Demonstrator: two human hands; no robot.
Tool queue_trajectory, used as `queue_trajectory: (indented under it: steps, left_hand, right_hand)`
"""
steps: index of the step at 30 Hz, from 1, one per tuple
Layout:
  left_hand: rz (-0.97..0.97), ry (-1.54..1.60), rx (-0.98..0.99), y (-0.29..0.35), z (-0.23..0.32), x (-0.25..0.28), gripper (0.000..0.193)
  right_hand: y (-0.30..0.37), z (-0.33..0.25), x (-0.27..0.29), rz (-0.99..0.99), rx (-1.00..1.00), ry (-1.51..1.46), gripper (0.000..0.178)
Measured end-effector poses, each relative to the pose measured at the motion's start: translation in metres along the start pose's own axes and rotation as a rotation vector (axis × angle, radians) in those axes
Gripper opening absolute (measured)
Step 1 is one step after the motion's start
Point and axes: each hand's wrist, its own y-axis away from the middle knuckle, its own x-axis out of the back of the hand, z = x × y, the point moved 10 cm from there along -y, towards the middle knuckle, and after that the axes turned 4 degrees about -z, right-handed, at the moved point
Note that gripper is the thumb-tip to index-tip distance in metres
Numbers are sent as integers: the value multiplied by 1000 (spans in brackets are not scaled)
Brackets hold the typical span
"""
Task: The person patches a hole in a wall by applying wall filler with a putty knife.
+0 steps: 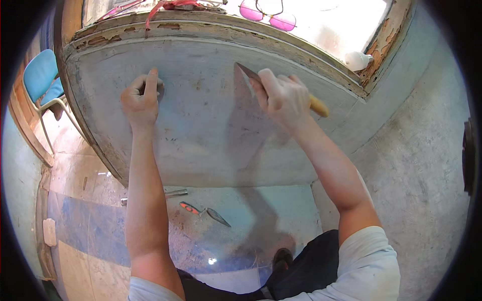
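Note:
My right hand [285,95] is closed round a trowel, with its yellow handle [319,106] sticking out past the little-finger side. The trowel's dark pointed blade [247,71] angles up and left against the blue-grey wall panel [196,125] below the window. To the left, my left hand [142,98] is at the same panel, fingers curled in and thumb pointing up. What its fingers hold, if anything, is hidden. Scuffs and dark marks spot the panel between the two hands.
Pink-lensed glasses [268,16], red straps [175,5] and a white bulb [357,60] lie along the peeling window sill [211,27]. On the floor below are a second trowel [206,212] with an orange handle and a metal rod [175,193]. A blue chair [41,75] stands left.

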Motion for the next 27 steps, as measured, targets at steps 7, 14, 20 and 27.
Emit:
queue_trajectory:
  steps: [7,14,20,27]
  left_hand:
    - [-43,-18,54,0,3,0,39]
    - [-32,-42,35,0,-3,6,39]
    - [-16,-66,25,-1,-1,6,38]
    - [-19,-58,27,0,-4,6,40]
  right_hand:
    - [15,25,14,76,-87,61,15]
    - [18,11,-3,-43,130,113,15]
    - [33,2,-15,-42,218,70,20]
    - [37,8,-14,-69,159,1,17]
